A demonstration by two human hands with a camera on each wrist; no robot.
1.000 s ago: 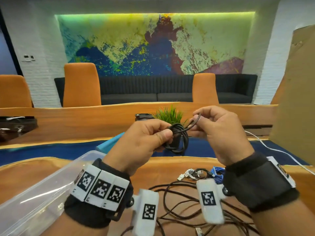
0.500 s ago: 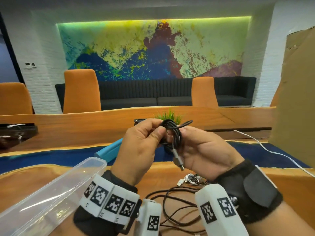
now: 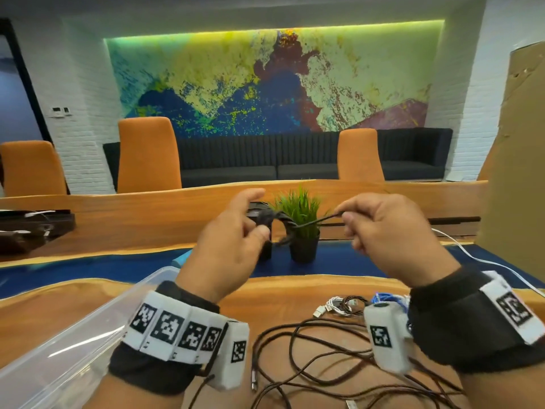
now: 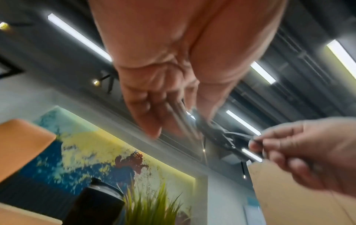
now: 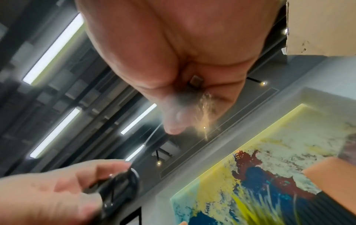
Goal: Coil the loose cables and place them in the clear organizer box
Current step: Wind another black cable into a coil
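Left hand pinches black cable coil, held in air above table's near edge. Right hand grips free tail, pulled taut. Advice: keep tension, cinch wrap snug, then drop into clear organizer box, near-left corner.

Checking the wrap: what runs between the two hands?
A taut stretch of black cable, from the coil in the left hand to the right hand, head view.

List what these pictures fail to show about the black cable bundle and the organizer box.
- Black cable bundle: head view, left hand covers most of it; wrap count unreadable.
- Cable end: right wrist view, right hand hides it, blurred.
- Clear organizer box: head view, cut off by left edge; contents unknown.
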